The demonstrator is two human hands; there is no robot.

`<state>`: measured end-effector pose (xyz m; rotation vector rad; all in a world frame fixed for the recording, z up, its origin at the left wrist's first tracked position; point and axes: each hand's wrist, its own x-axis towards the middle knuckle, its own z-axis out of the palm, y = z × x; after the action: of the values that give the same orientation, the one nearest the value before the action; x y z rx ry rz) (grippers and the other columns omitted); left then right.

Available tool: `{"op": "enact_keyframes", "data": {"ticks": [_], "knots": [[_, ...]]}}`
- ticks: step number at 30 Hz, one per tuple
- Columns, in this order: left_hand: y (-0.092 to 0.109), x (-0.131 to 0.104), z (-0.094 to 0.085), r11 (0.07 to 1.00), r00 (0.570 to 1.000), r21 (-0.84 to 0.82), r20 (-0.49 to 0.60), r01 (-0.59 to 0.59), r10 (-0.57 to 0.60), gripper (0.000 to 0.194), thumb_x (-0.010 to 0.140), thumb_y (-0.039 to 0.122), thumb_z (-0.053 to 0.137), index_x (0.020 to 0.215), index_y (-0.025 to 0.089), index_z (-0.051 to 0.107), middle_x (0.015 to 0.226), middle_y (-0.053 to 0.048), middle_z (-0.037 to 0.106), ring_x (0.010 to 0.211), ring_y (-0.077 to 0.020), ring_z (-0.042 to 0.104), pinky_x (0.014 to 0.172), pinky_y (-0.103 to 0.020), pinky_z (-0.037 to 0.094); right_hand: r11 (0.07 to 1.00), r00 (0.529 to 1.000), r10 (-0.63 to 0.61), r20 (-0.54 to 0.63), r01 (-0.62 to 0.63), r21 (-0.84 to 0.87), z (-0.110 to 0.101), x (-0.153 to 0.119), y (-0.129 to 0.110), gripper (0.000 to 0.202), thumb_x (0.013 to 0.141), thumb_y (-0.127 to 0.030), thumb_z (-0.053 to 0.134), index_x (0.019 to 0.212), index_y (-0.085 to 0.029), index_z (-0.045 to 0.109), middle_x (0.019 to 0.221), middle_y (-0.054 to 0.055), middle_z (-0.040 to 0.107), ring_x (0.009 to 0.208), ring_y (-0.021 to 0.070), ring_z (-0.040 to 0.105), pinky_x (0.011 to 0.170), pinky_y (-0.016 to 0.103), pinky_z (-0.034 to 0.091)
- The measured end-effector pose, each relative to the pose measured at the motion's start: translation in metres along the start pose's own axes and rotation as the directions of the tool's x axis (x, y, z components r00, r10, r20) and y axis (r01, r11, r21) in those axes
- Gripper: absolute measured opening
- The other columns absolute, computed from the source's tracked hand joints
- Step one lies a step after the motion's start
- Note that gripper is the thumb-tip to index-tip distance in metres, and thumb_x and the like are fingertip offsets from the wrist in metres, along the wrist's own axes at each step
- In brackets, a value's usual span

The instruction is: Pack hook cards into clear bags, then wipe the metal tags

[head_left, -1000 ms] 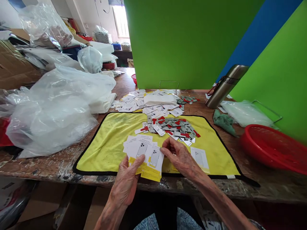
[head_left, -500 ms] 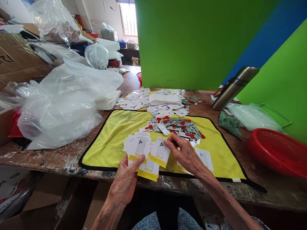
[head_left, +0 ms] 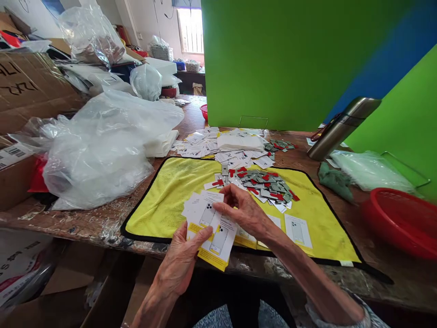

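Note:
My left hand (head_left: 187, 257) grips a fanned stack of printed cards (head_left: 220, 241), its thumb lying across the front. The cards are white with a yellow lower band and a phone drawing. At the stack's upper right edge, my right hand (head_left: 241, 209) has thumb and fingers closed on the top card (head_left: 207, 214). Below and beside my right hand, similar cards lie on the yellow towel, one fully visible (head_left: 298, 231) and others partly covered by my wrist. Just beyond my right hand is a heap of small grey and red pieces (head_left: 269, 184).
Loose papers (head_left: 198, 145) and a white stack (head_left: 241, 141) lie behind the yellow towel (head_left: 153, 200). Large plastic bags (head_left: 102, 146) crowd the left. A steel flask (head_left: 341, 130), green cloth (head_left: 334, 182) and red basin (head_left: 399, 223) stand right. A green panel (head_left: 266, 64) rises behind.
My right hand has moved left from the card it held apart to the stack in my left hand. Another card now shows on the towel beside the stack. The view has shifted slightly.

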<state>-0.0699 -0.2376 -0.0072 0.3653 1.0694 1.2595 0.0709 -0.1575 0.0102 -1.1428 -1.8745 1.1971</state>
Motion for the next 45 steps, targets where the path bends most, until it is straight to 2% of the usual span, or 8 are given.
{"op": "enact_keyframes", "data": {"ticks": [8,15,23,27,31,34,38,45], "knots": [[0.004,-0.001,-0.007,1.0,1.0,-0.003,0.004,0.008,-0.008,0.06,0.057,0.024,0.085,0.113,0.015,0.066,0.1,-0.011,0.075,0.085,-0.0259,0.072,0.075,-0.03,0.057,0.99,1.0,0.03,-0.001,-0.03,0.138,0.009,0.005,0.004,0.017,0.084,-0.034,0.054,0.094,-0.021,0.051,0.068,-0.004,0.051,0.06,0.0119,0.046,0.052,0.024,0.037],[0.005,-0.003,-0.011,1.0,1.0,-0.011,0.009,0.02,-0.02,0.06,0.061,0.023,0.083,0.117,0.016,0.063,0.103,-0.011,0.074,0.086,-0.0254,0.072,0.075,-0.031,0.058,1.0,0.999,0.014,0.034,-0.015,0.026,0.008,0.008,0.002,0.014,0.087,-0.033,0.049,0.079,-0.021,0.049,0.068,-0.003,0.054,0.059,0.0115,0.047,0.054,0.024,0.037],[0.025,-0.013,-0.04,0.999,0.967,0.034,-0.255,0.002,0.007,0.063,0.049,0.02,0.087,0.108,0.015,0.067,0.087,-0.01,0.077,0.074,-0.0263,0.073,0.063,-0.029,0.059,0.901,0.997,0.037,0.067,-0.004,-0.433,-0.013,0.006,0.015,0.023,0.089,-0.028,0.044,0.067,-0.021,0.048,0.062,-0.003,0.05,0.06,0.0137,0.047,0.057,0.026,0.035],[0.027,-0.013,-0.043,0.999,0.968,0.038,-0.251,0.004,0.006,0.059,0.049,0.02,0.087,0.105,0.015,0.068,0.086,-0.01,0.077,0.074,-0.0267,0.073,0.064,-0.031,0.059,0.811,0.998,-0.058,0.022,0.06,-0.581,-0.011,-0.001,0.016,0.012,0.086,-0.025,0.051,0.075,-0.02,0.053,0.084,0.005,0.058,0.08,0.0208,0.054,0.075,0.036,0.042],[0.021,-0.011,-0.032,1.0,0.991,0.029,-0.136,-0.002,0.006,0.052,0.054,0.021,0.085,0.103,0.014,0.069,0.093,-0.011,0.076,0.077,-0.0257,0.073,0.066,-0.029,0.059,0.921,0.997,-0.077,0.008,0.074,-0.382,0.004,0.003,0.0,0.014,0.088,-0.033,0.053,0.092,-0.02,0.055,0.088,0.005,0.059,0.081,0.0197,0.056,0.075,0.034,0.044],[0.018,-0.009,-0.026,0.999,0.997,0.03,-0.073,-0.013,0.015,0.056,0.059,0.023,0.084,0.111,0.016,0.066,0.098,-0.012,0.075,0.078,-0.0254,0.073,0.067,-0.029,0.059,0.995,0.991,-0.016,0.129,0.029,-0.1,0.018,0.011,-0.009,0.014,0.084,-0.033,0.057,0.087,-0.02,0.053,0.075,0.0,0.056,0.067,0.0142,0.053,0.059,0.025,0.042],[0.019,-0.009,-0.028,1.0,0.997,0.01,-0.076,-0.027,0.028,0.058,0.059,0.023,0.084,0.113,0.016,0.065,0.102,-0.012,0.074,0.084,-0.0261,0.072,0.074,-0.031,0.059,0.999,0.99,-0.027,0.142,0.031,-0.031,0.03,0.021,-0.009,0.011,0.086,-0.027,0.049,0.078,-0.02,0.049,0.068,-0.003,0.051,0.06,0.0115,0.048,0.052,0.023,0.037],[0.03,-0.021,-0.058,0.998,0.958,0.057,-0.284,-0.025,0.04,0.051,0.058,0.017,0.083,0.107,0.014,0.067,0.088,-0.009,0.077,0.074,-0.0233,0.073,0.065,-0.027,0.06,0.903,0.992,0.029,0.124,0.027,-0.429,0.03,0.031,-0.002,0.027,0.089,-0.022,0.045,0.064,-0.021,0.037,0.061,-0.004,0.045,0.058,0.0122,0.046,0.055,0.025,0.033]]}}
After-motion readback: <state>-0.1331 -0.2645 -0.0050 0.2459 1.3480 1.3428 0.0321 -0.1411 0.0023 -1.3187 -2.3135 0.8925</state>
